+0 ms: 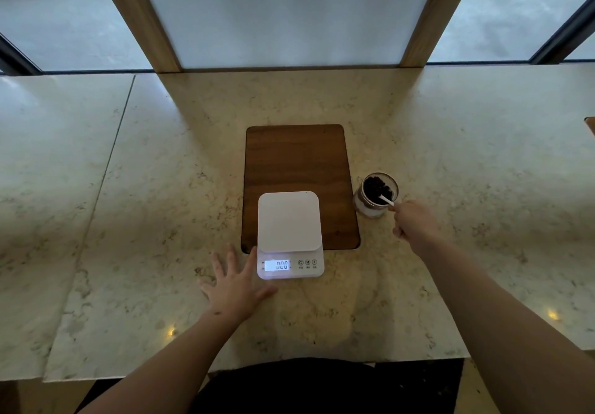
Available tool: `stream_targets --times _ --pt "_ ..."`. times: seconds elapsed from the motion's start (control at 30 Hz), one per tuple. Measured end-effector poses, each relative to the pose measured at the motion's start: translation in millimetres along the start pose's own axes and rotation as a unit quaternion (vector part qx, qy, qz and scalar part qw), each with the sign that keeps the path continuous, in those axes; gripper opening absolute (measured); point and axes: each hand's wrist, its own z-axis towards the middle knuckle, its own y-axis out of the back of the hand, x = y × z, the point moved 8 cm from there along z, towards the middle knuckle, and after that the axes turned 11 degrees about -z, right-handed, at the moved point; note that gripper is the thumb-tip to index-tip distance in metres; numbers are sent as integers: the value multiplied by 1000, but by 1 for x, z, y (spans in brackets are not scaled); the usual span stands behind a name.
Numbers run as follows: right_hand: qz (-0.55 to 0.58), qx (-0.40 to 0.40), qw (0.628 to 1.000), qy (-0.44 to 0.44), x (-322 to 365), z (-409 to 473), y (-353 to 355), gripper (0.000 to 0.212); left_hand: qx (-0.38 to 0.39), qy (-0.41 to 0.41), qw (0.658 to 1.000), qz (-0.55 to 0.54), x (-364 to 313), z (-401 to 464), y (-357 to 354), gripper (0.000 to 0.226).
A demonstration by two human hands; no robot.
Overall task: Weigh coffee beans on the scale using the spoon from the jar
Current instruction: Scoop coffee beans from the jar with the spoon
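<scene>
Marble counter, wooden board at centre, white scale on its near edge reading 0.00, left hand spread flat beside scale, right hand pinching white spoon in bean jar right of board

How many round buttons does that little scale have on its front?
3. They sit in a row on the scale, right of its lit display: the left button, the middle one and the right one. None seem hidden.

Pale marble counter; frosted window, wooden frame; dim daylight.
</scene>
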Motion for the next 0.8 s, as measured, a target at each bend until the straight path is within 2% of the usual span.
stream_targets --times 0.2,0.37,0.8 --pt "35 13 999 -13 -6 -1 -5 19 4 6 1000 7 -3 -3 2 112" --pt "52 9 998 -16 -5 0 -7 19 -4 -5 1000 -30 -5 -4 6 113" --pt "81 17 996 -30 -13 4 -10 23 3 15 1000 0 -6 0 3 115"
